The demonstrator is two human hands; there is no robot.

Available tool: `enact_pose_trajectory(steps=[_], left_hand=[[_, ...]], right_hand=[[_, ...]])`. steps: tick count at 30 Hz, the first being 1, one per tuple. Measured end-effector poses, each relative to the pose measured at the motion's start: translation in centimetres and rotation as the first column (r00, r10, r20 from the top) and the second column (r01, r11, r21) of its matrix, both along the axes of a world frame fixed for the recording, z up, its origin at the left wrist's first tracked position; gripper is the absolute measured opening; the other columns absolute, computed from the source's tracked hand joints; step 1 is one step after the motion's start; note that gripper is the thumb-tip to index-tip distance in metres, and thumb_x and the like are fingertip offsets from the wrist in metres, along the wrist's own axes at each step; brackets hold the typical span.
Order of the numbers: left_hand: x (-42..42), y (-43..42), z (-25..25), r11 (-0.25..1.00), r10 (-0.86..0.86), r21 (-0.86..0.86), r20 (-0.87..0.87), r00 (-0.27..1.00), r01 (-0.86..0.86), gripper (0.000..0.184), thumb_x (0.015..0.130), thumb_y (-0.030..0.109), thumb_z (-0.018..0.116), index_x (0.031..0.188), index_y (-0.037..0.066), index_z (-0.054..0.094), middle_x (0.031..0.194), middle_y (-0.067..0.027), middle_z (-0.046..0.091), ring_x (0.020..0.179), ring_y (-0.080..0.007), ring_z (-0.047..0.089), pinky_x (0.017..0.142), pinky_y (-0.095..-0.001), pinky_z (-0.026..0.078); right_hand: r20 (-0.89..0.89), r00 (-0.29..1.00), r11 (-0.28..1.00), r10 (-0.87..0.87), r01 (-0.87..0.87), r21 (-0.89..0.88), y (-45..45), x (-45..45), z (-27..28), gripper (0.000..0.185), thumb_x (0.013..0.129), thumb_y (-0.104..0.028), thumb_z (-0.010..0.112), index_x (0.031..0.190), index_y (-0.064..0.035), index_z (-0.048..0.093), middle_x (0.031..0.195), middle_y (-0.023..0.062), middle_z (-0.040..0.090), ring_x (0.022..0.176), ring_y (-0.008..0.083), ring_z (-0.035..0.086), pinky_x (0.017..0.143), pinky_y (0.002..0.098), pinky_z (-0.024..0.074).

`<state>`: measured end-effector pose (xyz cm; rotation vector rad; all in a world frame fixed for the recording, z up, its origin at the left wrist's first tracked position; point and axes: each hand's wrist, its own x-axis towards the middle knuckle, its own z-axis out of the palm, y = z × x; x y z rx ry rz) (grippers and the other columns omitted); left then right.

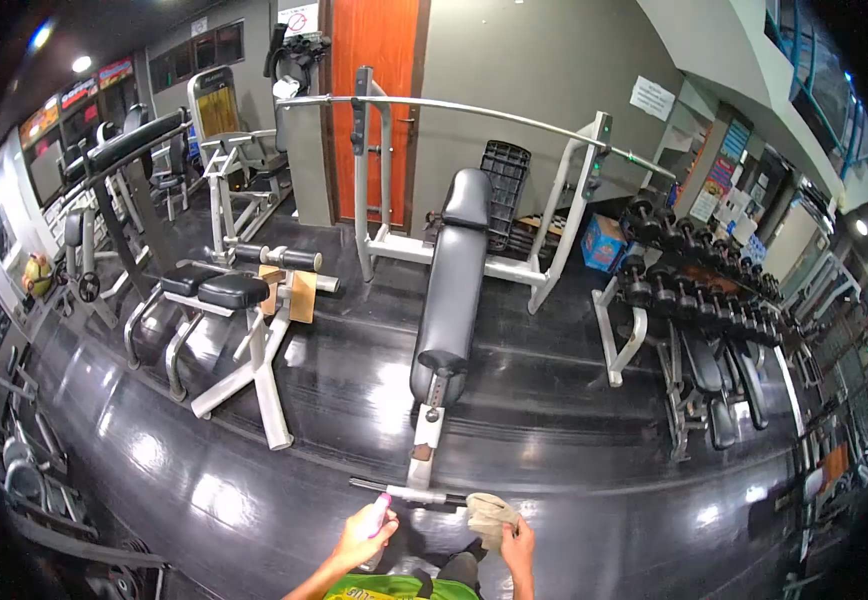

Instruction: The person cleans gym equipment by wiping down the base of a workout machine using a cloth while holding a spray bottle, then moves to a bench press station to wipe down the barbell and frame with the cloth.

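Observation:
At the bottom centre of the head view, my left hand (362, 537) is closed around a pink and white bottle (381, 512). Just right of it, my right hand (517, 545) grips a beige cloth (491, 518) that hangs from the fingers to the left. Both hands are near the foot bar (409, 493) of a bench. Its black padded seat and backrest (454, 290) stretch away in front of me, below a long barbell (474, 112) on a white rack (387, 243).
At the left stands a machine with black pads (234, 291). A rack of dumbbells (689, 290) is on the right, with a blue box (603, 243) beside it. An orange door (369, 150) and a black crate (503, 185) are at the back.

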<state>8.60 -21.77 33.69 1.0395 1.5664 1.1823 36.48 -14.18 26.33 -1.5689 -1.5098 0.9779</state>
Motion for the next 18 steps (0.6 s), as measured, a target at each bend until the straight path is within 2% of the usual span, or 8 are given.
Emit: enact_pose_trajectory(steps=[2,3,6,8,12,13,16,18], left_hand=[[2.1,1.0,-0.6,0.997,0.027,-0.079,0.070,0.997,-0.021,0.019,0.085,0.012,0.064,0.101,0.005,0.058,0.076,-0.0027,0.057,0.056,-0.0088,0.057,0.053,-0.0256,0.048],[3.7,2.0,0.9,0.985,0.089,0.162,-0.160,0.983,-0.063,0.023,0.084,0.007,0.064,0.105,0.004,0.057,0.080,-0.0028,0.054,0.055,-0.0089,0.055,0.052,-0.0255,0.047],[7.8,4.3,1.0,0.970,0.196,0.185,-0.207,0.958,-0.158,0.023,0.084,0.002,0.060,0.106,0.002,0.054,0.094,-0.0030,0.057,0.062,-0.0086,0.055,0.058,-0.0240,0.048],[10.4,6.1,0.5,0.954,0.273,0.113,0.043,0.961,-0.277,0.026,0.084,-0.001,0.059,0.109,0.002,0.051,0.097,-0.0030,0.055,0.061,-0.0078,0.055,0.057,-0.0230,0.048],[13.9,9.2,0.2,0.970,0.211,0.088,0.147,0.966,-0.225,0.035,0.085,0.001,0.060,0.118,0.000,0.048,0.101,-0.0044,0.054,0.061,-0.0080,0.055,0.056,-0.0233,0.048],[15.1,10.1,0.4,0.942,0.286,0.122,0.192,0.939,-0.312,0.025,0.081,0.000,0.065,0.102,0.004,0.052,0.069,0.0007,0.054,0.053,-0.0068,0.053,0.050,-0.0221,0.045],[16.7,11.8,1.1,0.950,0.254,0.151,0.142,0.957,-0.274,0.036,0.079,0.002,0.068,0.110,0.002,0.051,0.085,-0.0034,0.056,0.059,-0.0076,0.054,0.054,-0.0233,0.046],[17.3,13.0,-0.3,0.961,0.186,0.238,-0.182,0.965,-0.141,0.051,0.076,0.007,0.072,0.119,-0.001,0.048,0.104,-0.0082,0.052,0.067,-0.0094,0.054,0.060,-0.0252,0.047]], right_hand=[[-0.067,0.998,0.998,-0.020,0.016,-0.058,1.7,2.2,-0.4,0.021,0.084,-0.012,0.057,0.101,-0.0015,0.064,0.089,0.0187,0.066,0.084,0.0344,0.063,0.076,0.0371,0.0480],[-0.059,0.998,0.999,-0.009,0.006,-0.052,2.7,3.4,0.6,0.021,0.084,-0.012,0.057,0.101,-0.0015,0.064,0.089,0.0187,0.066,0.084,0.0344,0.063,0.076,0.0371,0.0480],[0.153,0.964,0.976,0.219,-0.216,-0.033,5.9,7.0,2.7,0.020,0.082,-0.010,0.058,0.101,-0.0028,0.064,0.087,0.0183,0.064,0.082,0.0358,0.062,0.075,0.0386,0.0486],[0.179,0.954,0.956,0.242,-0.266,0.125,8.3,9.1,3.4,0.020,0.081,-0.009,0.059,0.099,-0.0020,0.064,0.084,0.0170,0.063,0.079,0.0353,0.061,0.073,0.0383,0.0488],[0.324,0.933,0.880,0.156,-0.280,0.382,11.7,12.9,4.8,0.015,0.079,-0.006,0.060,0.093,-0.0005,0.063,0.079,0.0140,0.058,0.071,0.0340,0.058,0.068,0.0363,0.0482],[0.336,0.930,0.883,0.152,-0.280,0.377,12.0,13.8,5.4,0.015,0.079,-0.006,0.060,0.093,-0.0005,0.063,0.079,0.0140,0.058,0.071,0.0340,0.058,0.068,0.0363,0.0482],[0.152,0.982,0.979,0.114,-0.137,0.151,14.0,16.2,5.7,0.016,0.085,-0.011,0.059,0.092,0.0014,0.064,0.080,0.0089,0.064,0.067,0.0186,0.056,0.067,0.0292,0.0445],[-0.019,0.998,0.993,0.060,-0.057,0.099,15.1,17.3,5.0,0.017,0.087,-0.012,0.058,0.092,0.0023,0.064,0.081,0.0057,0.064,0.069,0.0144,0.055,0.067,0.0275,0.0441]])
